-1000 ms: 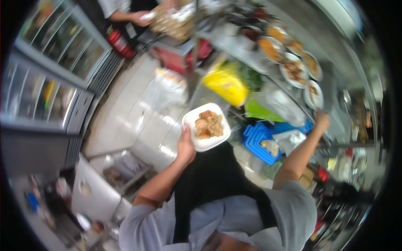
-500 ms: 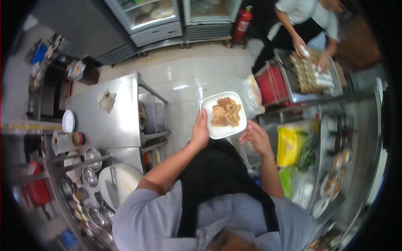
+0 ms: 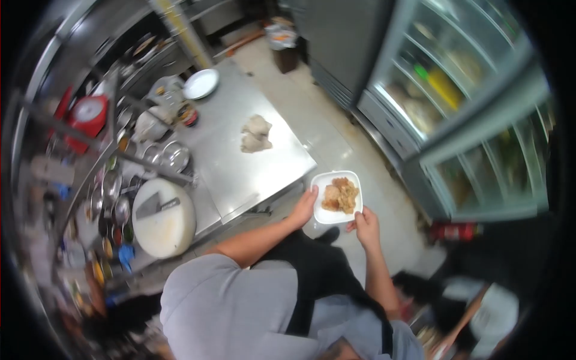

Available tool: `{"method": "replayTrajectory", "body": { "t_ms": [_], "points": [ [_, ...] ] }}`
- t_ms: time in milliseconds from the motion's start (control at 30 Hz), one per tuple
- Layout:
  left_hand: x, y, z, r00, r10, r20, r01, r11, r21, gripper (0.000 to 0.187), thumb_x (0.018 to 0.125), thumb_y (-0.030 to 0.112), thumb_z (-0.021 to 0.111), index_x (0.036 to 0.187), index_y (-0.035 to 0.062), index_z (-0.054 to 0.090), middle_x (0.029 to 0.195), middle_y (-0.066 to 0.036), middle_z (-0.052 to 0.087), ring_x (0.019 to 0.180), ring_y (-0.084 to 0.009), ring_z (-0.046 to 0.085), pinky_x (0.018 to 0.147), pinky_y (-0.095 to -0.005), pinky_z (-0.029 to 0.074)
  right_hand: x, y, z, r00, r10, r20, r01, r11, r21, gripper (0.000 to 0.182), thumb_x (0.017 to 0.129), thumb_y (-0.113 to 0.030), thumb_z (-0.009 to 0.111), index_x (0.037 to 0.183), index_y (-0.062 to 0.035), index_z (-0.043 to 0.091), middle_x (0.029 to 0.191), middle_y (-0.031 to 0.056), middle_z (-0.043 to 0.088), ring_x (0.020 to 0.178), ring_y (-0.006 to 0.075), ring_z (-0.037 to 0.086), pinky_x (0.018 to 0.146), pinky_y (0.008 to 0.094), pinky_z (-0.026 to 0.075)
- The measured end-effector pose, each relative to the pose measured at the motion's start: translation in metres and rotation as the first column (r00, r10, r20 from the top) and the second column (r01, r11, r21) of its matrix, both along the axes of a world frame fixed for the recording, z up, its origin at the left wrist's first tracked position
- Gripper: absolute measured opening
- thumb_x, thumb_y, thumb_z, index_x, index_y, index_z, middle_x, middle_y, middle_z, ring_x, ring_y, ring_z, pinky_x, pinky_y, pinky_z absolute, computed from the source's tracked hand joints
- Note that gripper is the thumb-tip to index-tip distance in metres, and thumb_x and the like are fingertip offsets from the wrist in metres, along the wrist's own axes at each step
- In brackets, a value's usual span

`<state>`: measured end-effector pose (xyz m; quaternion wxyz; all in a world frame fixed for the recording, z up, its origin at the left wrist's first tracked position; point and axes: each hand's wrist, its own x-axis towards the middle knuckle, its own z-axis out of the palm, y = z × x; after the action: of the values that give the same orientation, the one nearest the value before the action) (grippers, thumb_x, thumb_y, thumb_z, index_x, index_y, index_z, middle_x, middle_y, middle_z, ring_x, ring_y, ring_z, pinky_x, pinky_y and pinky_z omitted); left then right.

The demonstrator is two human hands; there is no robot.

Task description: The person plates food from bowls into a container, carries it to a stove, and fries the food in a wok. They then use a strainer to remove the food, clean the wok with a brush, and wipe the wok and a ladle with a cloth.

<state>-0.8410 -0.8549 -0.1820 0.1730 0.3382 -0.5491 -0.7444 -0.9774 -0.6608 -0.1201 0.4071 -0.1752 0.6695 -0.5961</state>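
Note:
A square white dish [image 3: 320, 182] with pieces of browned cooked food, perhaps meat [image 3: 341, 197], is held out in front of my body. My left hand [image 3: 304, 208] grips its left side, thumb up at the rim and the other fingers hidden beneath. At the lower right corner, my right hand [image 3: 366, 229] has its fingers closed on the edge. The dish is above the floor, just past the corner of a steel table [image 3: 240, 180].
On the table lie a crumpled cloth [image 3: 256, 133] and a white plate [image 3: 201, 84]. A cleaver [image 3: 150, 207] rests on a round chopping board [image 3: 165, 231], near several metal bowls [image 3: 175, 156]. Glass-door fridges [image 3: 414, 102] stand right; another person [image 3: 492, 312] is lower right.
My view and body have turned left, bringing the steel table and fridges closer around the dish. My right hand, fingers loosely apart beside the dish before, has closed on its corner.

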Motion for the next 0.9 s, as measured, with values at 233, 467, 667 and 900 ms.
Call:
{"method": "replayTrajectory", "body": {
  "t_ms": [233,467,667,900],
  "points": [
    [-0.047,-0.099,0.056,0.976,0.209,0.066,-0.215,0.970,0.115,0.059,0.109,0.049,0.045,0.138,0.0000,0.057,0.117,-0.013,0.067,0.096,-0.0200,0.068,0.075,-0.0353,0.058,-0.168,-0.158,0.017,0.890,0.451,-0.069,-0.440,0.888,0.134,0.027,0.098,-0.008,0.046,0.106,0.0064,0.067,0.072,0.0111,0.067,0.056,0.0164,0.064,0.053,0.0295,0.054],
    [-0.080,-0.188,0.056,0.934,0.292,0.205,-0.260,0.950,-0.171,0.034,0.105,0.026,0.050,0.115,-0.0041,0.063,0.080,-0.012,0.070,0.063,-0.0180,0.070,0.064,-0.0314,0.058,-0.250,-0.330,0.001,0.658,0.750,-0.067,-0.730,0.658,0.184,0.027,0.097,-0.009,0.048,0.105,0.0063,0.068,0.072,0.0103,0.068,0.055,0.0166,0.065,0.055,0.0302,0.055],
    [-0.150,-0.309,0.043,0.961,0.189,0.203,-0.192,0.981,-0.004,0.030,0.097,0.012,0.046,0.112,-0.0091,0.062,0.078,-0.016,0.071,0.061,-0.0211,0.072,0.058,-0.0336,0.059,-0.336,-0.469,-0.005,0.526,0.850,-0.038,-0.828,0.522,0.207,0.027,0.098,-0.007,0.046,0.107,0.0044,0.069,0.073,0.0085,0.068,0.059,0.0151,0.066,0.056,0.0303,0.055],
    [-0.261,-0.442,0.066,0.901,0.353,0.252,-0.316,0.933,-0.174,0.028,0.097,0.011,0.045,0.105,-0.0088,0.062,0.069,-0.013,0.067,0.057,-0.0192,0.070,0.056,-0.0339,0.059,-0.447,-0.632,0.002,0.473,0.878,-0.079,-0.865,0.479,0.150,0.030,0.105,-0.018,0.050,0.116,0.0025,0.069,0.078,0.0074,0.069,0.062,0.0144,0.066,0.060,0.0295,0.056]
  ]
}}
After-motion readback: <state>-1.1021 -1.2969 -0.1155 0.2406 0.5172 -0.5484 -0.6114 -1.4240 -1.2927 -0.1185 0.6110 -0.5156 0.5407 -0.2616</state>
